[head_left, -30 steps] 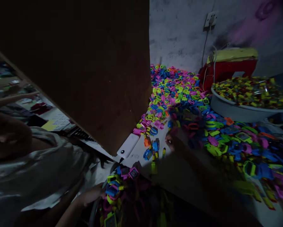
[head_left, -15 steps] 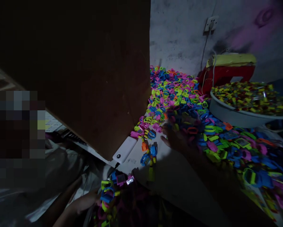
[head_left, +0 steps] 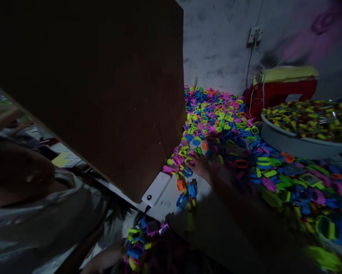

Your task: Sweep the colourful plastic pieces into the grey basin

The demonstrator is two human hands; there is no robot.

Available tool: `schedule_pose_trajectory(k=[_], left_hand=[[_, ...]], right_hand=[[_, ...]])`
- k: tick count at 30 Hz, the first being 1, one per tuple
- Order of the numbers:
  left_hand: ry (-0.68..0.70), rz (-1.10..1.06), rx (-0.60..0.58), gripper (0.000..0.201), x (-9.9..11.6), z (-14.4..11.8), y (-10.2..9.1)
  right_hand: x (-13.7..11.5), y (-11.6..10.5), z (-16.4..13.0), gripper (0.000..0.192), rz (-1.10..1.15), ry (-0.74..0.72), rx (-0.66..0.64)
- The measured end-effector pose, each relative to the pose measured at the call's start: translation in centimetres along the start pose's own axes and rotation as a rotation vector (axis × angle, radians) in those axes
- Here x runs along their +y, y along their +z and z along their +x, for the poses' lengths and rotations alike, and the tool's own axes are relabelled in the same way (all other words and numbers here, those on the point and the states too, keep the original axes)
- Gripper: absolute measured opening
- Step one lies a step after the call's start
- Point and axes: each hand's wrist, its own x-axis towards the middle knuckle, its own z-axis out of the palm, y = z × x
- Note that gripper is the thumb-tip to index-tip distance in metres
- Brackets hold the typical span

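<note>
Head view: right hand point(head_left: 201, 165) on plastic pieces point(head_left: 216, 118); left hand point(head_left: 108, 257) low.

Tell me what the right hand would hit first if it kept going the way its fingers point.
The right hand points up-left. Probably the pink and yellow plastic pieces at its fingertips come first, then the brown board behind them; depth is unclear.

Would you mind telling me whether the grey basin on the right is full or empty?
Full. The grey basin is heaped above its rim with small, mostly yellow pieces.
</note>
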Motion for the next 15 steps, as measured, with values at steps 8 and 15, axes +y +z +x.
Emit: schedule_pose_trajectory(k=[8,15], left_hand=[[-0.074,-0.008,0.030,0.023,-1.1,0.9,-0.3],[-0.103,-0.043,0.023,0.026,-2.3,1.7,-0.6]], right_hand=[[-0.4,-3.2,-5.6,0.037,0.118,-0.120,-0.022],[-1.7,-2.0,-7.5,0.034,0.216,-0.164,-0.137]])
